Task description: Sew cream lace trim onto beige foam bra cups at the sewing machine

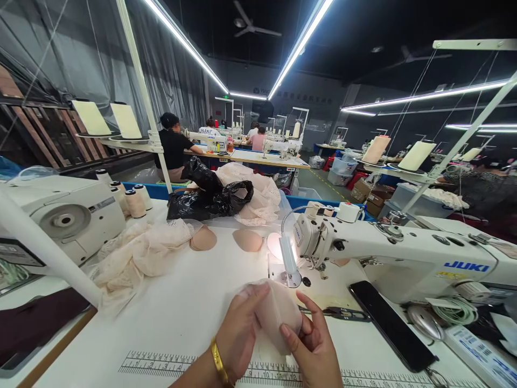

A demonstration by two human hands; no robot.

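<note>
Beige cup [277, 310] pinched by our left fingers [254, 298] and right fingers [291, 338], we seem partway: more cups [247, 241] lie untouched beyond.

Black phone [390, 323] on the right, black plastic bag [197, 206] farther back, cardboard boxes [375, 203] beyond, ceiling fan [249, 24] overhead.

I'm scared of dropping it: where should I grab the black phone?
Probably by the long edges of the phone, near its middle, coming from above: it lies flat on the table, long and narrow, with the sewing machine beyond it.
</note>
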